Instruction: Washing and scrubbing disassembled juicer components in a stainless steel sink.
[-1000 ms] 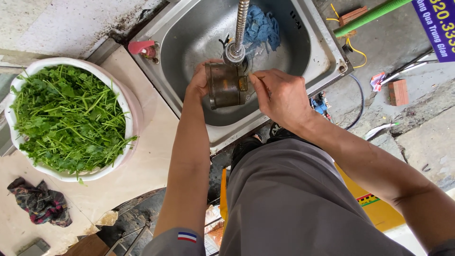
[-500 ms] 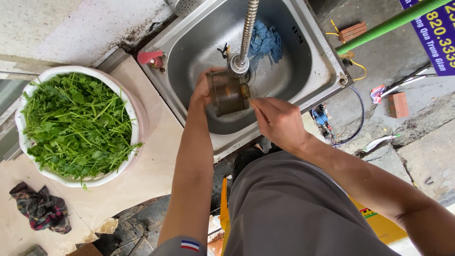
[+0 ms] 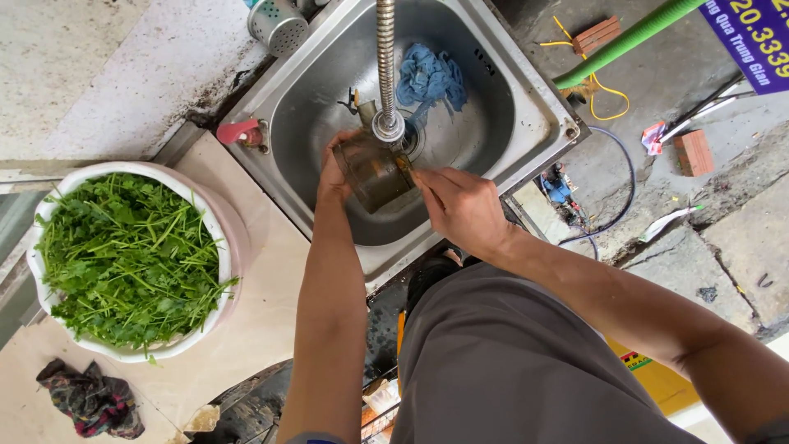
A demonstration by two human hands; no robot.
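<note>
Over the steel sink both hands meet on a brownish see-through container, held inside the basin just under the end of the ribbed metal faucet hose. The left hand wraps the container's left side, fingers curled round its wall. The right hand closes on the right edge, fingertips at the rim, perhaps reaching inside; the view does not settle it. A blue cloth lies at the far side of the basin, apart from the container. On the counter to the left stands a white bowl heaped with green leaves, and nearer, a dark crumpled rag.
</note>
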